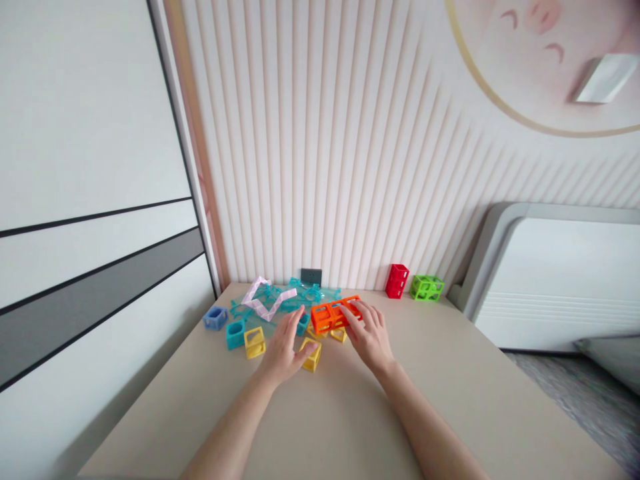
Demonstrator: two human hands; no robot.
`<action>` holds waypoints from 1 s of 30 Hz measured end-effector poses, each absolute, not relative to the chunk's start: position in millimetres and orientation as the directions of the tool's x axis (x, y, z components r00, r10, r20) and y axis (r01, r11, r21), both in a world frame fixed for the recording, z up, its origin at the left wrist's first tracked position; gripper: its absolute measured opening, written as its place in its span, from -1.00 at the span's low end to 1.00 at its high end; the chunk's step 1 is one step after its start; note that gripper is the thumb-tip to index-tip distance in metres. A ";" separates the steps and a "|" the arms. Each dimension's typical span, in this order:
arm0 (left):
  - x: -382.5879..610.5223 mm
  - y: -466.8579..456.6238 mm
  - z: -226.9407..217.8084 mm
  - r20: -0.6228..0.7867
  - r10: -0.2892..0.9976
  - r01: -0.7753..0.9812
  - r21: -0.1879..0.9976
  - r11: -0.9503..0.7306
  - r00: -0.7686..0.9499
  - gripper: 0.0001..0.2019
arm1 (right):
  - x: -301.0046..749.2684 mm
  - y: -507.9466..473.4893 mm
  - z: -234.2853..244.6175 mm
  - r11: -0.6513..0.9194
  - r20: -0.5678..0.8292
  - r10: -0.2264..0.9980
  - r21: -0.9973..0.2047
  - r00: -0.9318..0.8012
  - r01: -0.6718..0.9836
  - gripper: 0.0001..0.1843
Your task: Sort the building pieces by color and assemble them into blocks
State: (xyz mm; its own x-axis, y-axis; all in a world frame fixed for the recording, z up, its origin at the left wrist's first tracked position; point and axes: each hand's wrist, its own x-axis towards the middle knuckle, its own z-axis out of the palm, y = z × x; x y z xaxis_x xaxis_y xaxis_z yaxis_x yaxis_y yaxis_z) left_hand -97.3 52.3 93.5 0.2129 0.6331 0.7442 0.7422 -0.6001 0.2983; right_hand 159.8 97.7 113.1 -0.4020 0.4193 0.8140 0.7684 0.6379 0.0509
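Bare forearms [235, 420] are spanning the desk [345, 433] at lower centre, the right hand [369, 335] grasping the orange block [326, 318] mid-frame, apparently to steady it, the left hand [283, 352] hovering spread and empty nearby.

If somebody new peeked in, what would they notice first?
Probably the bright orange block, held in the right hand. Next, the red block and green block near the wall, farther right. Then the pale zigzag strip lying over teal pieces, to the left.
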 end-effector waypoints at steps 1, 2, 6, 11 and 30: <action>-96.4 51.6 93.5 0.733 0.643 0.736 0.306 -0.604 0.223 -0.23 | 154.0 92.8 113.0 0.661 0.799 0.393 0.100 -0.455 0.744 -0.49; -96.0 51.1 93.7 0.722 0.653 0.732 0.314 -0.605 0.231 -0.23 | 149.0 88.7 112.6 0.683 0.785 0.366 0.138 -0.500 0.717 -0.46; -95.6 50.1 95.1 0.698 0.681 0.716 0.357 -0.600 0.222 -0.43 | 136.5 78.6 109.9 0.711 0.767 0.313 0.202 -0.560 0.674 -0.45; -92.2 47.6 97.4 0.702 0.682 0.683 0.397 -0.613 0.204 -0.51 | 135.2 75.9 111.9 0.719 0.766 0.363 0.132 -0.531 0.683 -0.52; -145.1 11.8 135.5 0.875 0.470 0.877 0.311 -0.366 -0.115 -0.60 | 149.9 89.3 102.2 0.626 0.775 0.603 -0.313 -0.189 0.715 -0.57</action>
State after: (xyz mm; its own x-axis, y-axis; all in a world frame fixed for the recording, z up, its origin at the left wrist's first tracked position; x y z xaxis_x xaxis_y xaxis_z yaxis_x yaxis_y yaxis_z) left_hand -145.1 11.8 135.5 -0.1146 0.4699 0.8752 0.8771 -0.3658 0.3113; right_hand 149.9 89.3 102.2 -0.1890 0.6032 0.7749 0.7146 0.6257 -0.3128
